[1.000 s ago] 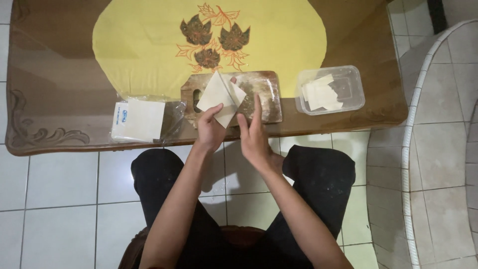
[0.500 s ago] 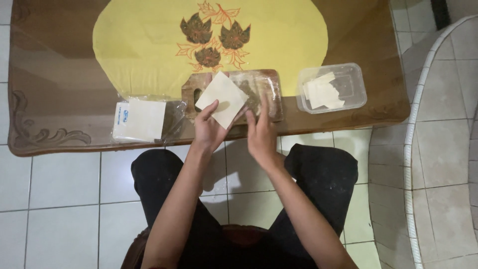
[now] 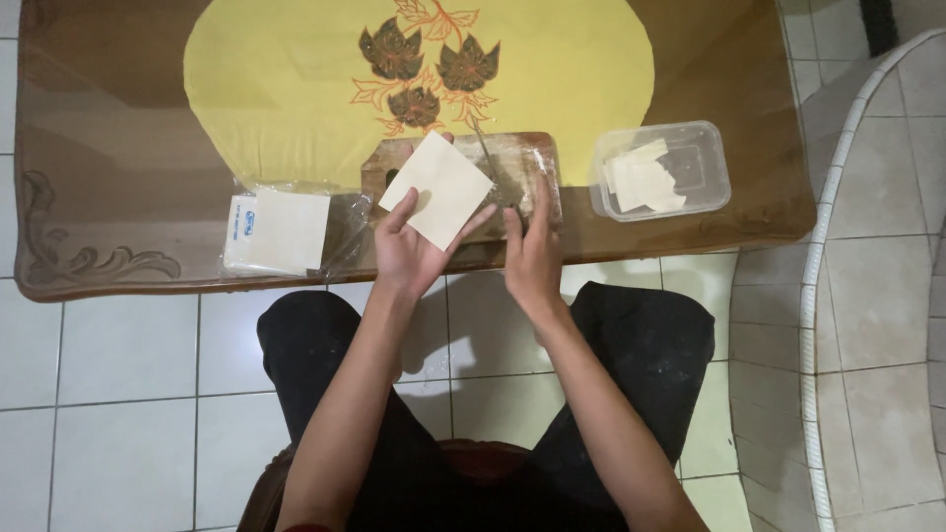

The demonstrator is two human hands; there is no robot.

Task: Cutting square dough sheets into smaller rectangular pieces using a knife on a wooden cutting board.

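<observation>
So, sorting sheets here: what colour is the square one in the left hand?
Pale cream square sheet, plain; head view.

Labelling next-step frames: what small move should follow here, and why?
Probably lay the pale square sheet flat on the wooden board. The left hand holds it open-palmed above the board; the right hand rests on the board's near edge, as if steadying it.

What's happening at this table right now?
A seated person holds a pale square sheet flat on the left hand, above a wooden board. The right hand rests at the board's near edge. An open packet of similar sheets lies to the left, and a clear tub holding more stands to the right.
</observation>
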